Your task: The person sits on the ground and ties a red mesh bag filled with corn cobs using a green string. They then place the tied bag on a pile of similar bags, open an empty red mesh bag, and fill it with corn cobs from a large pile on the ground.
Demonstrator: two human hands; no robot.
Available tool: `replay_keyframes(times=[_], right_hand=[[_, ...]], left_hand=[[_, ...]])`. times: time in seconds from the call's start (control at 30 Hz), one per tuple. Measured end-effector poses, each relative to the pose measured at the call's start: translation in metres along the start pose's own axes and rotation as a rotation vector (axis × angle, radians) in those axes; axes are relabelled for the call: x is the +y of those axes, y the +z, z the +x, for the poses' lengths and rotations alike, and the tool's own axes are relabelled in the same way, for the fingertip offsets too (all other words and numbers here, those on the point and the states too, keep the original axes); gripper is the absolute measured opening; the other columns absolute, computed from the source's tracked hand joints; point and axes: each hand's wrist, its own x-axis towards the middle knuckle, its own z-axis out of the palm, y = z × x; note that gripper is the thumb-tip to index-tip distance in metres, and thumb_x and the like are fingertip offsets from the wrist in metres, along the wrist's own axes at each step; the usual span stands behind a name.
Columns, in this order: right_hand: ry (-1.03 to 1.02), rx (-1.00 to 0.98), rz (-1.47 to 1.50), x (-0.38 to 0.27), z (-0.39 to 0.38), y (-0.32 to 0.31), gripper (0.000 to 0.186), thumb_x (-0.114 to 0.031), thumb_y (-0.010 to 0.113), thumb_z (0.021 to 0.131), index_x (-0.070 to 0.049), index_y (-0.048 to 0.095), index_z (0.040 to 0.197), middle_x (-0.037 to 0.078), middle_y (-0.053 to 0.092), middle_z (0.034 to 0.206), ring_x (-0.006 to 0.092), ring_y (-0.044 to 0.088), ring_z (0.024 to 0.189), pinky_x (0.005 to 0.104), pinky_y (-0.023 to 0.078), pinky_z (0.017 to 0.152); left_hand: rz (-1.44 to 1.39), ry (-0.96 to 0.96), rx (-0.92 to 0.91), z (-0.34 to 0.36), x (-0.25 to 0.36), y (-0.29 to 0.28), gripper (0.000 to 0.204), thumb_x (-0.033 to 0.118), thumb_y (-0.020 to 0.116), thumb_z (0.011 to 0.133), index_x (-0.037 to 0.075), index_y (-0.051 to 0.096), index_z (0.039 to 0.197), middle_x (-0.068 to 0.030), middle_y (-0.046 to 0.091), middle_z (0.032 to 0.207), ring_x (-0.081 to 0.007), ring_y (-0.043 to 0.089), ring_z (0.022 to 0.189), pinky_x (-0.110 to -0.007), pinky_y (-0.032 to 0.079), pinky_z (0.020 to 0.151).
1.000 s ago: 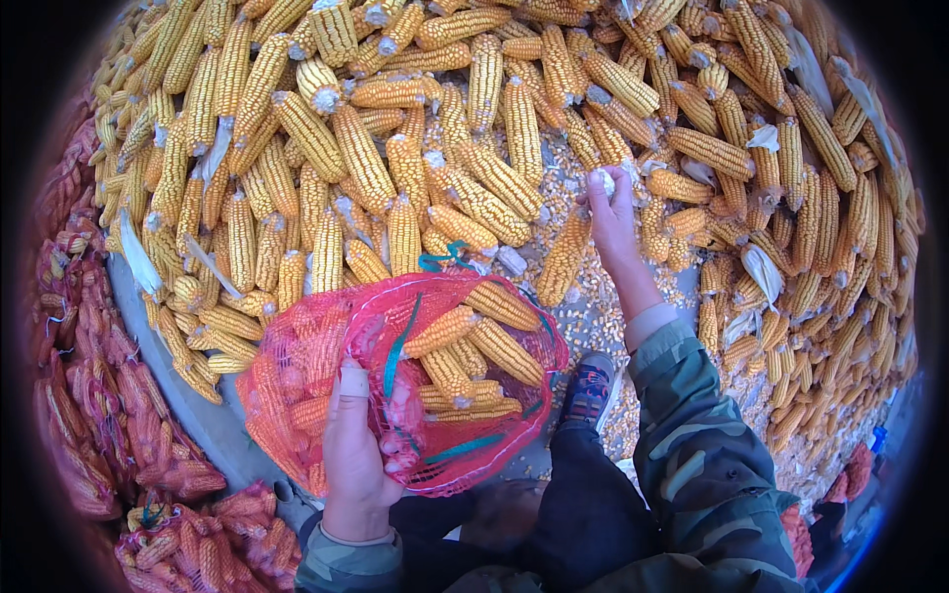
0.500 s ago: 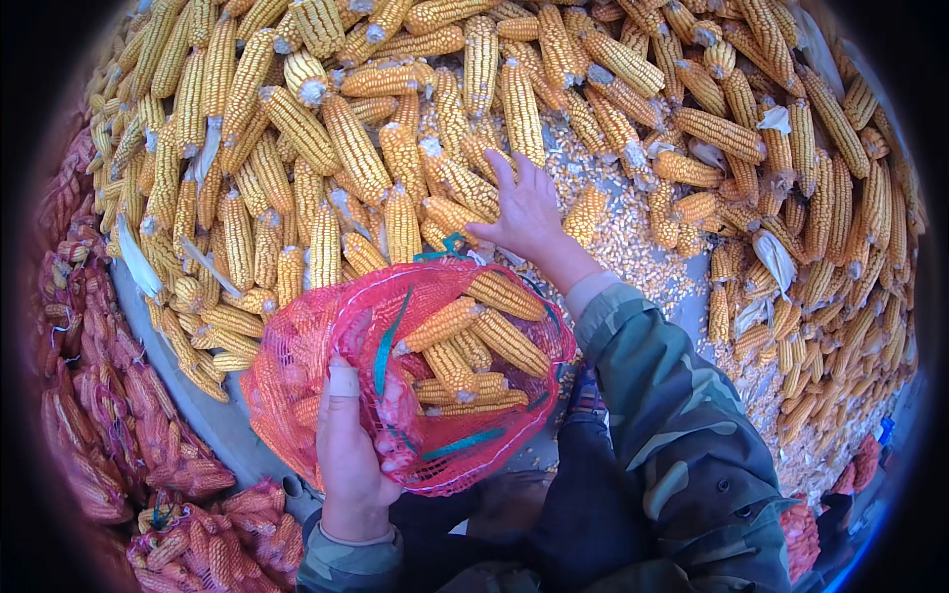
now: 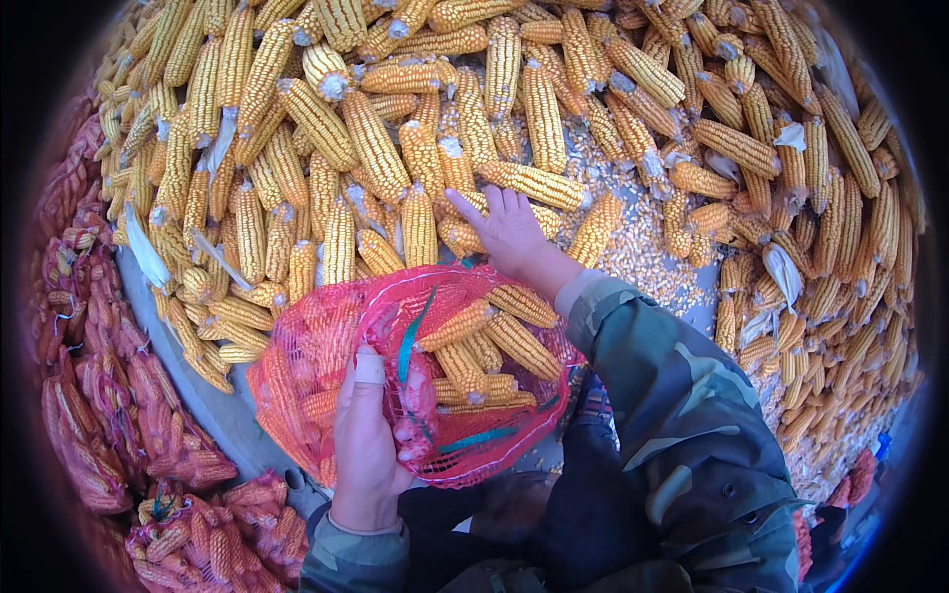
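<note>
My left hand (image 3: pixel 368 450) is closed on the gathered edge of a red mesh bag (image 3: pixel 326 326), its thumb, with a pale wrapping round the tip, lying over the netting. Several yellow corn cobs (image 3: pixel 516 344) lie inside the bag's wide mouth, and more press against its left side. Just beyond the far rim, my right hand (image 3: pixel 514 237) reaches over the pile with thumb and fingers apart. Its fingertips are at a corn cob (image 3: pixel 536 185) lying nearly crosswise; whether they touch it is hard to tell. Nothing shows in the palm side, which faces down.
A big heap of corn cobs (image 3: pixel 376 148) spreads across the far side and down the right. Loose kernels (image 3: pixel 657 267) are scattered on the grey floor right of my hand. Filled red mesh bags (image 3: pixel 138 415) lie along the left. My legs (image 3: pixel 593 484) are below the bag.
My right hand has drawn slightly nearer the bag, and the cob by its fingers now lies more crosswise. My left hand keeps its hold on the bag. The whole view has shifted a little.
</note>
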Motion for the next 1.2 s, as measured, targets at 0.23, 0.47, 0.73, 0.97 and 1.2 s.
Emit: replay_keyframes(times=[0.23, 0.47, 0.73, 0.97, 1.2], right_hand=[[0.324, 0.677, 1.056, 0.002, -0.069, -0.073, 0.112, -0.008, 0.074, 0.064, -0.005, 0.005, 0.152, 0.025, 0.036, 0.137, 0.0342, 0.042, 0.128, 0.0413, 0.034, 0.109], [-0.262, 0.165, 0.988, -0.066, -0.165, -0.069, 0.083, -0.027, 0.076, 0.077, -0.007, 0.031, 0.143, 0.020, 0.042, 0.133, 0.0340, 0.047, 0.123, 0.0428, 0.037, 0.105], [0.242, 0.391, 0.012, 0.047, -0.023, -0.015, 0.052, -0.016, 0.068, 0.080, -0.004, 0.048, 0.126, 0.016, 0.051, 0.118, 0.0344, 0.051, 0.110, 0.0453, 0.040, 0.094], [0.334, 0.511, 0.374, 0.055, -0.045, -0.005, 0.048, -0.017, 0.069, 0.082, 0.005, 0.044, 0.116, 0.019, 0.050, 0.105, 0.0348, 0.054, 0.098, 0.0424, 0.045, 0.087], [-0.036, -0.073, 0.960, -0.017, -0.148, -0.067, 0.047, -0.028, 0.059, 0.093, -0.001, 0.046, 0.129, 0.023, 0.045, 0.125, 0.0369, 0.046, 0.121, 0.0430, 0.035, 0.104]], left_hand=[[0.043, -0.182, 0.122, -0.007, -0.004, -0.003, 0.034, 0.043, 0.041, 0.102, 0.013, 0.057, 0.110, 0.0019, 0.051, 0.070, -0.0033, 0.033, 0.043, -0.019, 0.024, 0.032], [-0.027, -0.028, -0.015, -0.033, -0.002, -0.002, 0.041, 0.044, 0.038, 0.103, 0.011, 0.054, 0.121, 0.0003, 0.054, 0.068, -0.0037, 0.038, 0.045, -0.020, 0.028, 0.036], [0.024, -0.037, -0.061, -0.041, -0.005, -0.010, 0.049, 0.046, 0.038, 0.102, 0.004, 0.053, 0.122, -0.0036, 0.056, 0.068, -0.0038, 0.034, 0.040, -0.019, 0.027, 0.035], [-0.154, -0.126, -0.093, -0.016, -0.002, -0.018, 0.045, 0.048, 0.037, 0.102, 0.006, 0.054, 0.103, -0.0035, 0.056, 0.071, -0.0046, 0.035, 0.040, -0.020, 0.027, 0.033], [0.027, 0.066, 0.112, -0.008, -0.005, -0.006, 0.041, 0.046, 0.037, 0.103, 0.009, 0.053, 0.100, -0.0033, 0.056, 0.069, -0.0059, 0.037, 0.041, -0.022, 0.029, 0.033]])
